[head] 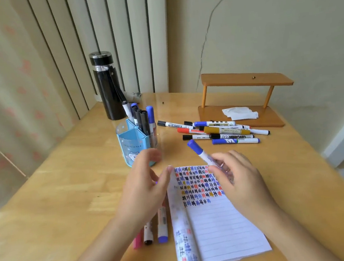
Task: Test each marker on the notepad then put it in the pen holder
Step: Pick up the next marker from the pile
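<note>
Nearest on the wooden table (68, 193) lies the lined notepad (217, 220), open, its left leaf curled up. Rows of black, blue, red and ochre test marks fill the far half of the page, and the near lines are blank, so there is room for more strokes. Just left of it lie three loose markers (161, 226), pink, dark-tipped and blue, probably set close for quick reach.

The left hand (145, 189) hovers over them with relaxed, spread fingers grasping nothing I can see. One fingertip is at the pad's far-left corner, likely to steady the curling leaf. The right hand (241, 180) pinches a blue-capped marker (199, 152) above the pad's far edge, blue end angled up and away. Its other end is hidden in the fingers.

Farther left stands the blue pen holder (129, 144), with several black and blue markers upright in its far compartments. The near one looks empty. To the right a marker pile (221, 130) waits. Beyond are a small wooden shelf (246, 80) holding a crumpled tissue (240, 113), and a black flask (105, 84).
</note>
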